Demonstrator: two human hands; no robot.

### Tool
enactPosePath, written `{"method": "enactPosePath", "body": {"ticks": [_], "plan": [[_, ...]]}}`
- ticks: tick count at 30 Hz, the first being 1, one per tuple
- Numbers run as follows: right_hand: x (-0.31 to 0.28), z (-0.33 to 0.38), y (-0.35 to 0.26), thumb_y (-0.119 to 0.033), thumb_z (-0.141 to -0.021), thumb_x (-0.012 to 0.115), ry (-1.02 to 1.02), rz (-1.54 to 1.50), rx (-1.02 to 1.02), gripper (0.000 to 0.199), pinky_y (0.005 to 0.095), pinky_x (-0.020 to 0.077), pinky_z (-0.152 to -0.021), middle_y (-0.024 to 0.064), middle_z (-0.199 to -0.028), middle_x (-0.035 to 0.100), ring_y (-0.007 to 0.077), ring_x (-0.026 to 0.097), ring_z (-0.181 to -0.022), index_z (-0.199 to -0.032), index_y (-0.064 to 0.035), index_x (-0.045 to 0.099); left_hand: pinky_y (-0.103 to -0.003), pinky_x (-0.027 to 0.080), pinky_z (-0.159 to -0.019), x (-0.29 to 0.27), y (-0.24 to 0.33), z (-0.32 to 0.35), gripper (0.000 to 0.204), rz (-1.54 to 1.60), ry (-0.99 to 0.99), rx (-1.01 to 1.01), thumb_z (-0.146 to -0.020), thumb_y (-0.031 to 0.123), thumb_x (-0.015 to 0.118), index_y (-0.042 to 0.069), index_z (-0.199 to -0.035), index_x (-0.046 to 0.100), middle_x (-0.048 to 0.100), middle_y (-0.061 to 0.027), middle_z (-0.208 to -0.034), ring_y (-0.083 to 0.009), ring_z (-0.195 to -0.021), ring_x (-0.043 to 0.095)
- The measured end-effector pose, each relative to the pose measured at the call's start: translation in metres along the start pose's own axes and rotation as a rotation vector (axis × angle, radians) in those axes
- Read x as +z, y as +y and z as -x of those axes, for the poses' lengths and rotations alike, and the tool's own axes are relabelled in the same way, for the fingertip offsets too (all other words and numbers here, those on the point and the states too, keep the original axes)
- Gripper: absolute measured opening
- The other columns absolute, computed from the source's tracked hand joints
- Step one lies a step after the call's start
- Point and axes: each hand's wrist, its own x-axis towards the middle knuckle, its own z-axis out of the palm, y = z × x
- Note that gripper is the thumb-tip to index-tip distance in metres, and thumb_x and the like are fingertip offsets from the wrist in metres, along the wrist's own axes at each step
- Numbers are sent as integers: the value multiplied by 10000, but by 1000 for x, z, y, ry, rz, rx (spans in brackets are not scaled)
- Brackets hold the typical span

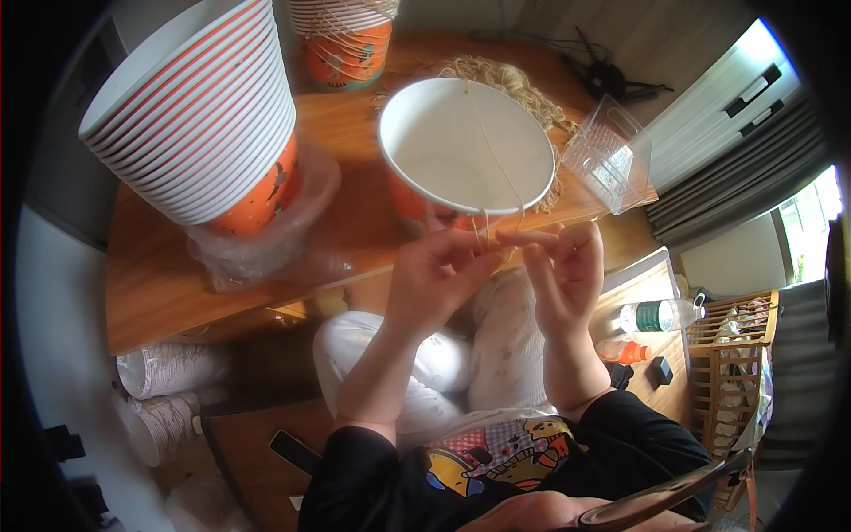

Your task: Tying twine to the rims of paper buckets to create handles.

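Observation:
In front of me on the wooden table stands a large paper bucket (425, 133), white inside and orange outside. A thin beige string (490, 137) runs across its mouth and over the near rim. Just below that rim, my left hand (439, 279) pinches the string between thumb and fingers. Close beside it, my right hand (567, 266) also has its thumb and index finger closed on the string, with the fingertips of both hands almost meeting. The exact loop or knot between the fingers is too small to make out.
A tall stack of nested buckets (204, 124) leans at the left over crumpled plastic (239, 257). Farther back are a string-wrapped bucket stack (341, 49), a heap of beige string (505, 80) and a clear plastic tray (612, 160). Bottles (656, 316) lie at the right.

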Motion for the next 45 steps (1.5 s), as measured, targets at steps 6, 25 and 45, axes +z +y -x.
{"method": "enactPosePath", "body": {"ticks": [6,25,45], "plan": [[9,-11,-10,-63,-790,763,-19,326,-30,358,236,470,-615,106,-869,693,92,567,-680,-845,-50,409,-155,392,-533,0,1,3,117,-182,52,148,-835,43,722,17,-946,694,649,30,-755,0,-646,547],[15,-8,-2,1,-778,759,83,313,-97,356,204,452,-606,72,-771,689,59,576,-685,-836,-62,414,-237,476,-580,0,17,5,136,-358,-20,57,-823,119,713,10,-903,701,670,-64,-735,-103,-623,612],[-14,6,4,49,-749,713,-38,422,-348,375,340,338,-827,21,-895,713,160,541,-720,-979,-98,456,-200,473,-704,-2,3,11,151,11,-139,42,-834,0,701,-20,-983,692,703,-91,-966,-71,-775,612]]}}
